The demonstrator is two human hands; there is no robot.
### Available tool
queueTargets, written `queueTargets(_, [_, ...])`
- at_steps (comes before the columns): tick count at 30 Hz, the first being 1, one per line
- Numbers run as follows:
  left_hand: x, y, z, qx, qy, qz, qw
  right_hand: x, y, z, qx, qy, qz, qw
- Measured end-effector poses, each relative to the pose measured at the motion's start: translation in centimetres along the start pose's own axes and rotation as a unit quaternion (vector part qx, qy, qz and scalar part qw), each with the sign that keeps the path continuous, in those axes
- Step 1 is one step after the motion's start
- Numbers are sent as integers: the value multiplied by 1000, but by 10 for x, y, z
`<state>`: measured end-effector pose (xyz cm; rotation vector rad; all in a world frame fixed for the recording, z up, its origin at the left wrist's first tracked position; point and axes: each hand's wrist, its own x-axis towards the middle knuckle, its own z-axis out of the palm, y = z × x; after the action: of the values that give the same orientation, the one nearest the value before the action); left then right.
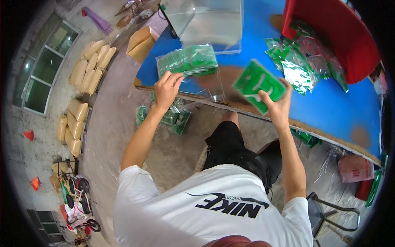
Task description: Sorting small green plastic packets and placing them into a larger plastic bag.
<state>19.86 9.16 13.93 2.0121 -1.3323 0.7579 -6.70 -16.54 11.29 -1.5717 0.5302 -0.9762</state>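
Left hand (166,91): fingers bunched at the near edge of an overlapping row of clear-wrapped flat green packets (187,59) on the blue-topped table (257,45); can't tell if that grip is clamped or just resting, and if loose, the row could slump or slide. Single glossy green packet with white marks (257,82) is over the front edge, right hand (280,105) grip clamped on its right side, so slick wrap could let it pivot or drop. Farther right, loose shiny green packets (298,72) could slip if bumped.
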Motion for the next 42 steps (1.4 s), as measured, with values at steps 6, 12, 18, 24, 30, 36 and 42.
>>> queueTargets(6, [22, 37, 19, -68, -7, -35, 997, -3, -11, 70, 239, -365, 294, 851])
queueTargets(12, [45, 86, 27, -80, -27, -49, 995, -14, 23, 133, 241, -23, 237, 941])
queueTargets(18, [57, 133, 55, -128, -29, -67, 989, 46, 34, 132, 198, -149, 357, 901])
queueTargets(24, [62, 102, 43, -254, -48, -227, 939, 64, 19, 100, 238, -283, 371, 852])
queueTargets(30, [34, -78, 59, -525, -223, -433, 698, 72, 52, 129, 89, -192, 353, 912])
queueTargets(36, [22, -56, 53, -574, -309, -349, 673, 78, 24, 137, -106, -133, 306, 937])
queueTargets(42, [28, -34, 82, -552, -295, -257, 736, 68, 39, 121, -189, -76, 191, 960])
